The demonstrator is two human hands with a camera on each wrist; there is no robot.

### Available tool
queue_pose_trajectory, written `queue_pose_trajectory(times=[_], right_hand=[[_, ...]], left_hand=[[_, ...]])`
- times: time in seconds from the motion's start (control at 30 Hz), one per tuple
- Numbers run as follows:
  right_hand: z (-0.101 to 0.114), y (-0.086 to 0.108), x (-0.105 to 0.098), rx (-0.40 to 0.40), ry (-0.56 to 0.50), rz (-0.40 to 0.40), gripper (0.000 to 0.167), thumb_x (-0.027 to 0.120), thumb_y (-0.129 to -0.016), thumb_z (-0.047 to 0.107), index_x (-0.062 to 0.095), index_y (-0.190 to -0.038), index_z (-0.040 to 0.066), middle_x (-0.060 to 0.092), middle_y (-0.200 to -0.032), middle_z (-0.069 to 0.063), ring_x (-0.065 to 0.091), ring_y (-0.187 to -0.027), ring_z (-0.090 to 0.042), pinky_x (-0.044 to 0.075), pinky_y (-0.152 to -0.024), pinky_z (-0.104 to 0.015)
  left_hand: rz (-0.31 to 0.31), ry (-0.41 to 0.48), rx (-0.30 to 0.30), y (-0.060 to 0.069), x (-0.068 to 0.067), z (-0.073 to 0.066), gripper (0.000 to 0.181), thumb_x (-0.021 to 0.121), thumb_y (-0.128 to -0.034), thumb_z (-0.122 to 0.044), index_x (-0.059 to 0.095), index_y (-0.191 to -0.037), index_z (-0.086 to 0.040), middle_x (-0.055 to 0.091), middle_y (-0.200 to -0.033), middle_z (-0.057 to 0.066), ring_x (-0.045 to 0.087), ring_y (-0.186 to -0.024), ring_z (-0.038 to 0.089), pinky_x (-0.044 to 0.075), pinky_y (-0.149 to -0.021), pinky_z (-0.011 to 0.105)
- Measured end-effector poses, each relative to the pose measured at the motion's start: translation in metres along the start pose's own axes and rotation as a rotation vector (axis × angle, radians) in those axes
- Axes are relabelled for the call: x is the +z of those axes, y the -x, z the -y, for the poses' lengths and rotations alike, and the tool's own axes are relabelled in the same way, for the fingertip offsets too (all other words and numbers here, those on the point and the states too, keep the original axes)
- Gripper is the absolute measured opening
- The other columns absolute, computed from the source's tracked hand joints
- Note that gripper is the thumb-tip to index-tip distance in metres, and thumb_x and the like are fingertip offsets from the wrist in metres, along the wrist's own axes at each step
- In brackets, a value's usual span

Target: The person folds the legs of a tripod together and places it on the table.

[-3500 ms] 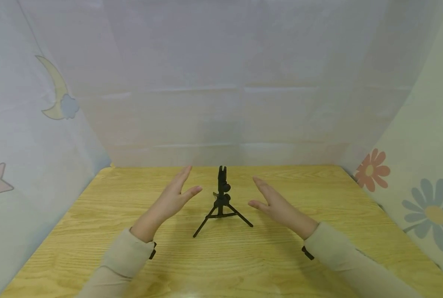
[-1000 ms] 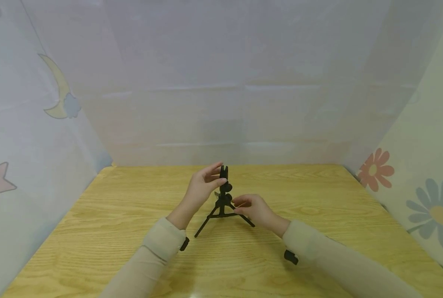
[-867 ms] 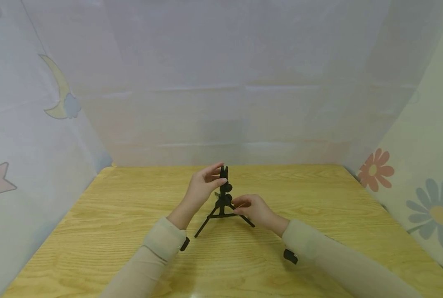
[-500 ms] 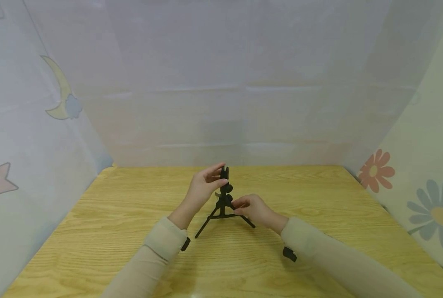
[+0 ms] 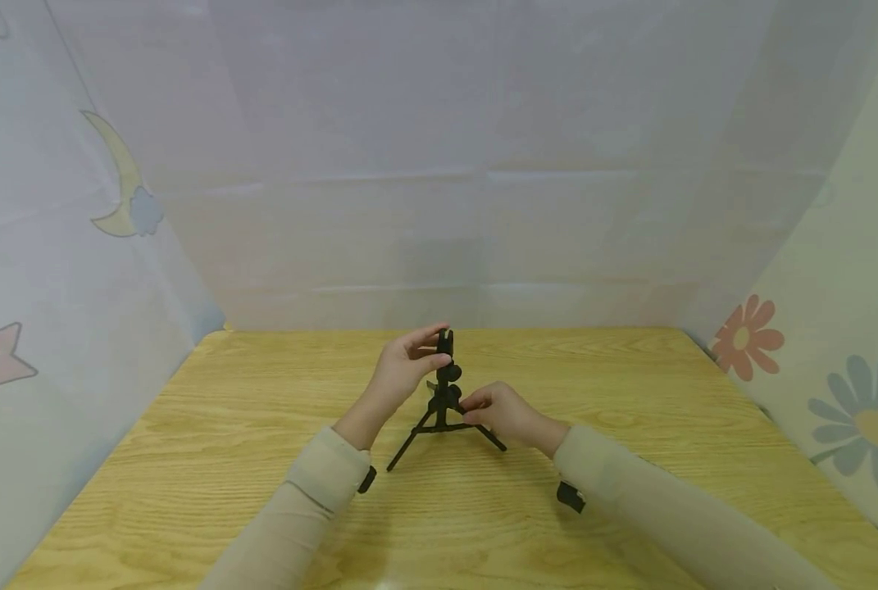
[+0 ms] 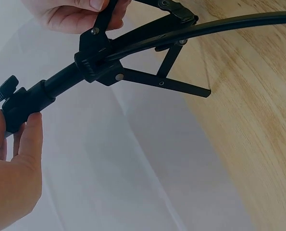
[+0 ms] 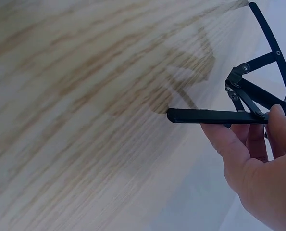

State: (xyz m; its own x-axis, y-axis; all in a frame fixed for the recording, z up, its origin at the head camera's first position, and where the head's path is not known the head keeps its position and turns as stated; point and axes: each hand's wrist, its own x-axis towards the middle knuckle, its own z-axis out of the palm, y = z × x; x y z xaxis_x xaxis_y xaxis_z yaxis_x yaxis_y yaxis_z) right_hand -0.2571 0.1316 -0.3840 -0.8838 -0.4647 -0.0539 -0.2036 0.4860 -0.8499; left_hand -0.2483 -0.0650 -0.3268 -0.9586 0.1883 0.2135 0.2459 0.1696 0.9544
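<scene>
A small black tripod (image 5: 442, 418) stands upright on the wooden table with its legs spread. My left hand (image 5: 398, 373) grips its upper clamp part, thumb on the near side and fingers behind. In the left wrist view the left hand (image 6: 18, 178) holds the tripod's top end beside a ridged knob (image 6: 7, 88). Lower down, my right hand (image 5: 508, 414) pinches the right leg near the hub. The right wrist view shows the right hand (image 7: 263, 168) with thumb and fingers on a black leg (image 7: 205, 116), close to its hinged braces.
The wooden table (image 5: 225, 442) has a pale hanging cloth (image 5: 439, 164) behind it. A patterned cloth with a moon (image 5: 117, 172) and a star hangs at the left, and one with flowers (image 5: 866, 422) at the right. Each wrist wears a black device.
Both hands were apart on either side of the tripod; they have moved inward and taken hold of it. Over the last second they have hardly moved, and the tripod stands in the same place.
</scene>
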Motion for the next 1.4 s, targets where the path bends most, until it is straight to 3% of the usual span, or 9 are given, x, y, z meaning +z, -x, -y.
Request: queue_pose_trajectory(times=[0.23,0.67,1.0,1.13,1.4], right_hand=[[0.0007,-0.0013,-0.0007,-0.025,0.023,-0.004,0.025,0.064,-0.092,0.001,0.066,-0.115,-0.01,0.067,-0.102,-0.014,0.063,-0.084,-0.019,0.05,-0.064,-0.03],[0.0014,-0.0061,-0.0021,0.025,0.059,0.054,0.023,0.061,-0.094,0.002,0.067,-0.113,-0.009,0.066,-0.109,-0.017,0.064,-0.097,-0.027,0.055,-0.07,-0.036],[0.001,-0.009,-0.0035,0.083,-0.051,0.097,0.018,0.061,-0.094,-0.001,0.066,-0.11,-0.009,0.067,-0.105,-0.012,0.061,-0.097,-0.024,0.053,-0.066,-0.036],[0.0003,-0.0088,-0.0031,0.072,-0.062,0.092,0.017,0.06,-0.094,-0.001,0.067,-0.108,-0.009,0.067,-0.102,-0.012,0.059,-0.089,-0.018,0.05,-0.063,-0.033],[0.0002,-0.0087,-0.0003,0.062,-0.09,0.038,0.019,0.06,-0.095,0.0,0.065,-0.11,-0.01,0.065,-0.102,-0.017,0.061,-0.09,-0.018,0.051,-0.065,-0.033]], left_hand=[[0.001,0.019,-0.004,-0.0019,-0.0014,-0.0001,0.045,0.068,-0.0908,-0.004,0.059,-0.135,-0.011,0.06,-0.124,0.014,0.06,-0.113,0.03,0.05,-0.093,0.046],[0.008,0.06,-0.008,-0.0038,-0.0021,0.0,0.042,0.066,-0.0902,0.001,0.06,-0.132,-0.005,0.061,-0.121,0.016,0.061,-0.111,0.032,0.053,-0.089,0.04],[0.032,0.128,-0.005,-0.0056,-0.0015,0.0023,0.041,0.066,-0.0889,0.005,0.06,-0.13,0.0,0.061,-0.118,0.017,0.062,-0.111,0.033,0.054,-0.088,0.037],[0.035,0.14,-0.011,-0.0056,-0.0019,0.0035,0.042,0.066,-0.0889,0.005,0.061,-0.13,-0.001,0.061,-0.119,0.016,0.062,-0.111,0.032,0.054,-0.088,0.037],[0.048,0.154,0.007,-0.0078,-0.0027,0.0052,0.043,0.065,-0.0904,0.004,0.058,-0.133,-0.001,0.059,-0.122,0.017,0.061,-0.113,0.031,0.053,-0.09,0.038]])
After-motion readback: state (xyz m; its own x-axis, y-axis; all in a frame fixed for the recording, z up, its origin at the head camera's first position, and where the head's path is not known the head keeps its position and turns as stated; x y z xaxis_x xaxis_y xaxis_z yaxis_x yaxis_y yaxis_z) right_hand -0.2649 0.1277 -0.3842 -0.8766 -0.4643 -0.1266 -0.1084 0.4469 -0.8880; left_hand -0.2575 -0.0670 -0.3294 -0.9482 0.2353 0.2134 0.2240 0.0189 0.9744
